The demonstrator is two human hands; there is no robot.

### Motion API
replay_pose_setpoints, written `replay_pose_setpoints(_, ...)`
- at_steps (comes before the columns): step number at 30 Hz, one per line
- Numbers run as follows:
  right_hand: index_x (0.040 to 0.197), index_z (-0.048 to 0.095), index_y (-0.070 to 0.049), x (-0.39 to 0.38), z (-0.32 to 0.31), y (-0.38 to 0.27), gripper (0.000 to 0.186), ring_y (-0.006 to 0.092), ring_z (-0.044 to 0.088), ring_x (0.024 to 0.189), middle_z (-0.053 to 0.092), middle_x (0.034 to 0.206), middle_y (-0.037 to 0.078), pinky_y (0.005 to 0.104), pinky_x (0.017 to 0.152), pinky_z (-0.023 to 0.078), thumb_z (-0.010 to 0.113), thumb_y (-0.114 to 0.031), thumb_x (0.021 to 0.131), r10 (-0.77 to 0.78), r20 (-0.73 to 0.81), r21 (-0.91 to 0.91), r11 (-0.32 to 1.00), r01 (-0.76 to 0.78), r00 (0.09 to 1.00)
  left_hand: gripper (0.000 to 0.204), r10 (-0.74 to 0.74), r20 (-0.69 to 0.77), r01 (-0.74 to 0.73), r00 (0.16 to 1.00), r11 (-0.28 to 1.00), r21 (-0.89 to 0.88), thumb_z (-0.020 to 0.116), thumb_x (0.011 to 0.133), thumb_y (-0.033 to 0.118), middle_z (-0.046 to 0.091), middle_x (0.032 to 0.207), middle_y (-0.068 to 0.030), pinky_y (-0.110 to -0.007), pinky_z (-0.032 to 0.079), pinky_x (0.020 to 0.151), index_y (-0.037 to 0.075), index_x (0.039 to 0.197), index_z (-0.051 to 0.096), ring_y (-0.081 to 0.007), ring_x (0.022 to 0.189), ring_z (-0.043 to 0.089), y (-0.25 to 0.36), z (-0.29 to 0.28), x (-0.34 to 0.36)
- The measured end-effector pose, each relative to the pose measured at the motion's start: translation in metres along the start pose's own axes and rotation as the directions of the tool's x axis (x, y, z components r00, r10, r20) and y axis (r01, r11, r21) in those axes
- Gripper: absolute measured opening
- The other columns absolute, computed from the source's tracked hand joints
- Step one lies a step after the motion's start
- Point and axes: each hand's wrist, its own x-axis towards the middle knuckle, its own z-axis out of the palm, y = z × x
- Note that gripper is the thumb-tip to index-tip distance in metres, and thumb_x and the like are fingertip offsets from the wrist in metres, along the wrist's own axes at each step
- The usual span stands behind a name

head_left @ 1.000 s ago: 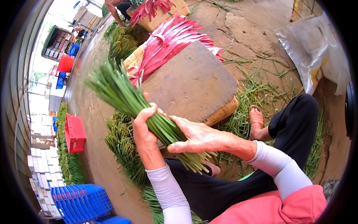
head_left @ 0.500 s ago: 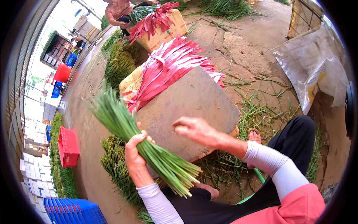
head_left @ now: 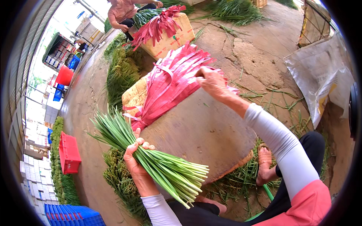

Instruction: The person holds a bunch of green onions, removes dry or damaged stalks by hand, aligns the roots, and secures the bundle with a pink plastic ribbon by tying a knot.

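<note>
Here's the floor (head_left: 94, 165) first, broad and brown, strewn with loose green scraps (head_left: 241, 186) to the near right. On it, in the middle of it all, sits the low counter (head_left: 211, 130), its dark top mostly bare. Across the far side spreads the heap of pink-red strips (head_left: 175, 84) — drawn together at the left, fanned out toward the far right.

Now the bundle of green stems (head_left: 166, 160)! It's over the counter's near-left corner, leafy tips to the far left, pale ends to the near right; whether it touches the top, I can't tell. Those pale ends look a little staggered, so levelling them would probably make a tidier bunch.

Down to the hands. The left hand (head_left: 136, 156) is wrapped around the middle of the bundle, and a snug grip seems right: firm enough to stop stems sliding, gentle enough not to bruise them. The right hand (head_left: 213, 83) is out at the fan's right side, fingers curled — is a strip pinched there? Can't tell. Good handling, I'd judge, means singling out one strip by its loose end and drawing it along its length, without dragging its neighbours.
</note>
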Motion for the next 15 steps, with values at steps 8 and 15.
replay_pose_setpoints(8, 0.092, 0.064, 0.001, 0.05, 0.085, -0.044, 0.033, 0.0361, 0.068, 0.088, 0.067, 0.09, 0.024, 0.0469, 0.077, 0.052, 0.056, -0.029, 0.081, -0.146, -0.103, -0.372, 0.923, 0.098, 0.984, 0.063, 0.055, 0.146, -0.04, 0.988, 0.994, -0.098, 0.059, 0.083, 0.007, 0.056, 0.088, -0.0031, -0.037, 0.049, 0.081, 0.006, 0.142, 0.036, -0.0173, 0.08, 0.058, 0.007, -0.034, 0.044)
replay_pose_setpoints(15, 0.087, 0.073, -0.005, 0.062, 0.093, -0.034, 0.028, 0.0377, 0.068, 0.092, 0.069, 0.094, 0.022, 0.0463, 0.083, 0.052, 0.052, -0.021, 0.08, 0.137, 0.001, -0.156, 0.978, -0.135, 0.991, 0.015, -0.134, -0.001, 0.133, 0.991, 0.986, -0.103, 0.065, 0.078, 0.013, 0.062, 0.08, -0.0103, -0.038, 0.053, 0.079, 0.004, 0.088, 0.059, -0.025, 0.08, 0.061, 0.006, -0.052, 0.058)
